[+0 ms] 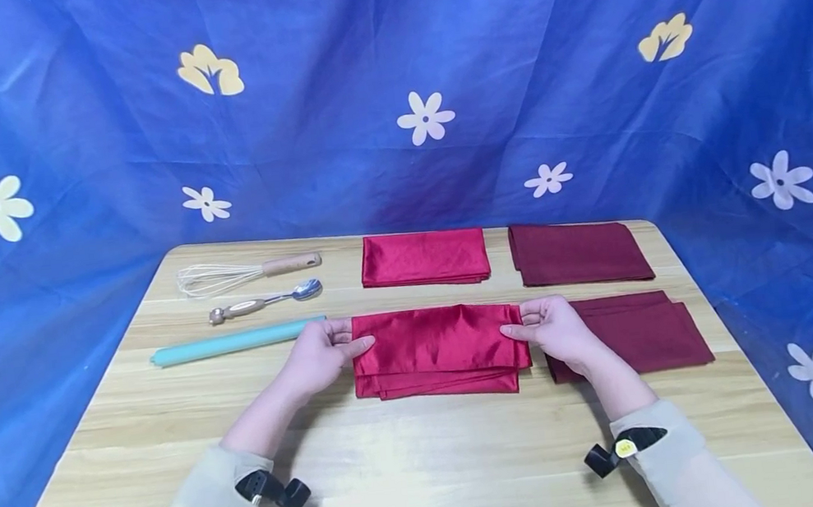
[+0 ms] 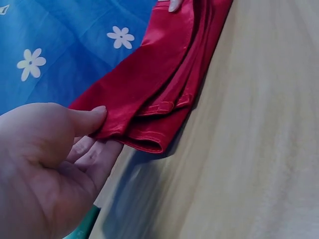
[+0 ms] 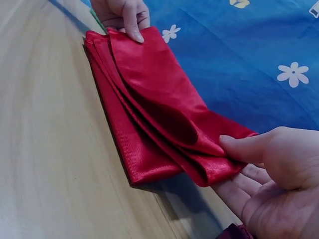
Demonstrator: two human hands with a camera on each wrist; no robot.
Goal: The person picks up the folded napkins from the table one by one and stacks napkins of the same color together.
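Observation:
A shiny red satin cloth, folded in several layers, is held by its two ends in the middle of the table. My left hand pinches its left end, thumb on top and fingers beneath, as the left wrist view also shows of the cloth. At the other end my right hand pinches the layers in the same way. In the right wrist view the front layers of the cloth hang loosely in open folds. Its lower edge lies close to the table; whether it touches everywhere I cannot tell.
Behind lies another folded red cloth. Two dark maroon folded cloths, one at the back and one nearer, lie to the right. On the left are a whisk, a spoon and a turquoise rod. A blue curtain hangs behind.

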